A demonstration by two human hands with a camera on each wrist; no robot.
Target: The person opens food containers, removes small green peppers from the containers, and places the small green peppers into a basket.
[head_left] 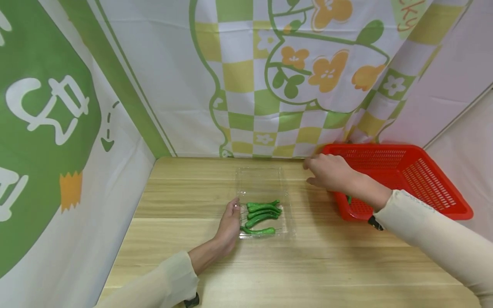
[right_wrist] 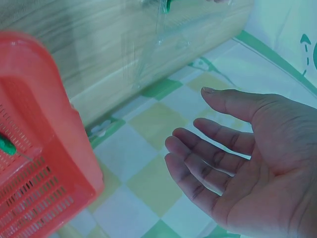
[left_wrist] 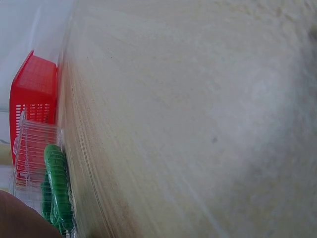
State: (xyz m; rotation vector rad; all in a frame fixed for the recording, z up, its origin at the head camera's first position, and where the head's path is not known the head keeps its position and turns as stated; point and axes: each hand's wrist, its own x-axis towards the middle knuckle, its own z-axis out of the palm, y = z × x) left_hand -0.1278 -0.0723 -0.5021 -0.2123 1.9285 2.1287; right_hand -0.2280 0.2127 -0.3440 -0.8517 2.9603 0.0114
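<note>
Green-printed sheeting (head_left: 77, 145) hung at far left, and next to it, over the wooden table (head_left: 165, 244), in came the left hand (head_left: 229, 229)! That one had a grip on the left edge of a clear plastic box (head_left: 287, 216), lid (head_left: 259, 179) thrown open towards the back. And inside, green peppers (head_left: 263, 217), lying mostly crosswise, one set a little apart nearest the person!

On to the right, and the right hand (head_left: 327, 171) hung by the near-left rim of the red basket (head_left: 406, 173), fingers loosely bent, thumb well apart, holding nothing at all. Past that rim, down in the basket, a bit of green pepper (head_left: 348, 199) peeked out beside the forearm.

How far along? Midway, by the look of it: peppers lay in both containers, the box was well short of full, and its lid had yet to be closed.

Now the tally: two hands, one box, one basket, about five peppers in the box, overlap making that uncertain, and at least one in the basket, the arm hiding part of its floor.
</note>
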